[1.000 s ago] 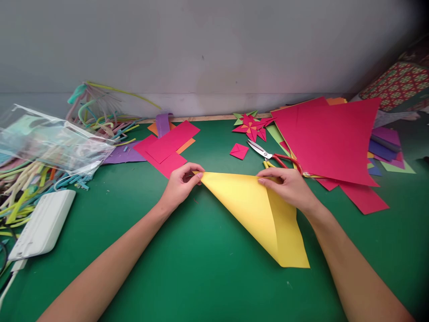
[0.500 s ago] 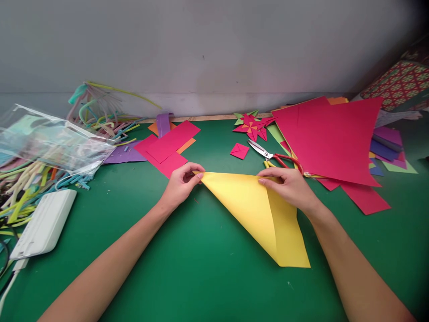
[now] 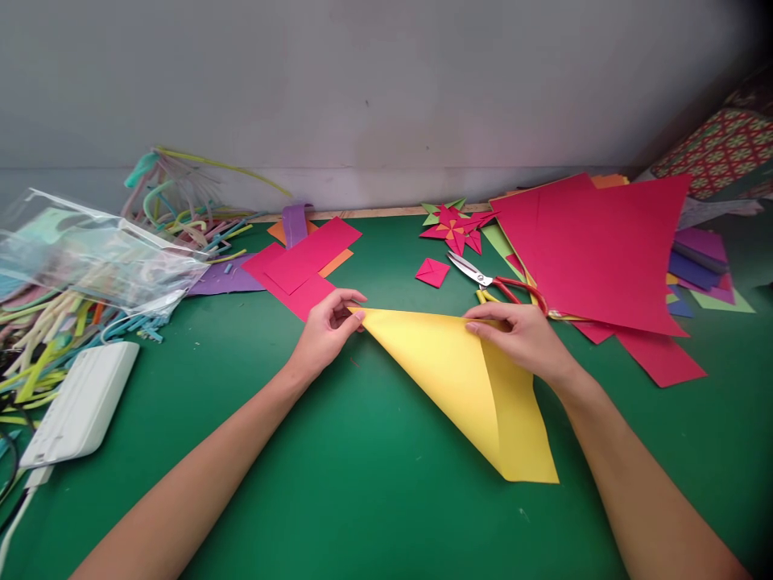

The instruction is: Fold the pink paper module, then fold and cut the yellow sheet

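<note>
My left hand [image 3: 323, 334] pinches the yellow sheet [image 3: 444, 366] at its pointed corner; my right hand [image 3: 528, 338] pinches the far edge. Light, bendy paper, I judge: curls readily, creases if squeezed; best held lightly by edges. It lies part folded over the green tabletop [image 3: 314, 491], scissors [image 3: 481, 280] just beyond my right fingers.

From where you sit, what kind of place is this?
Probably a craft workspace: yellow paper in both hands, scissors beside a folded paper star, and pipe-cleaner-like strips heaped at the left. Whether it's a home, classroom or workshop, I can't tell.
</note>
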The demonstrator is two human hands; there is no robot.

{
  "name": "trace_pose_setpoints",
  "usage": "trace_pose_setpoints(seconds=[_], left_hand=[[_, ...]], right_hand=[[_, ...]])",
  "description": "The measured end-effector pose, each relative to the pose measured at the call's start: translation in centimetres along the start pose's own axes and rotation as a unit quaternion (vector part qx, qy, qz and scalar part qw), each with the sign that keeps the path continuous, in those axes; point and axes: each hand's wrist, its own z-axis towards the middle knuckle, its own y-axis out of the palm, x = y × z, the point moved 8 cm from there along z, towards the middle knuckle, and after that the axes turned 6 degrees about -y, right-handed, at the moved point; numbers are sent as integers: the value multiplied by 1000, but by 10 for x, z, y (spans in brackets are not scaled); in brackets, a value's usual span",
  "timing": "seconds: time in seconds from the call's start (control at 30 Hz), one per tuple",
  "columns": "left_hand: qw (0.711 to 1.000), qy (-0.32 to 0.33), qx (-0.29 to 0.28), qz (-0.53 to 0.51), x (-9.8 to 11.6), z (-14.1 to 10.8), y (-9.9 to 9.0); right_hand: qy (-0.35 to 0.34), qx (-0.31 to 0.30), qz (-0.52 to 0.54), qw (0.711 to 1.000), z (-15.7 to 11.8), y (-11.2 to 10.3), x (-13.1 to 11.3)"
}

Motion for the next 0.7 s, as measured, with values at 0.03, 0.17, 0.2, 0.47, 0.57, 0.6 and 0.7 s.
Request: trace_pose_setpoints(seconds=[0.03,0.17,0.2,0.47,0.57,0.6,0.7], left_hand=[[1000,-4,6,1,0,0,-1],[1000,-14,25,1,-1,1,-3],[1000,-14,28,-1,-1,1,-4],[999,-14,28,-11,-7,4,-4],[999,-6,30,-9,-9,5,-5],[999,-5,30,-7,-9,5,-5],[1000,-7,31,-1,-9,5,-4]], right_hand=[[1,2,-3,1000,0,-1,0],[7,12,-22,1000,0,-4,-1],[7,13,-26,1000,0,-5,-2],[1,12,-32,999,0,-5,-1],[0,9,-28,1000,0,-5,-2],[0,7,-27,1000,0,-5,-2],[-1,4,-25,1000,1,-4,-1]])
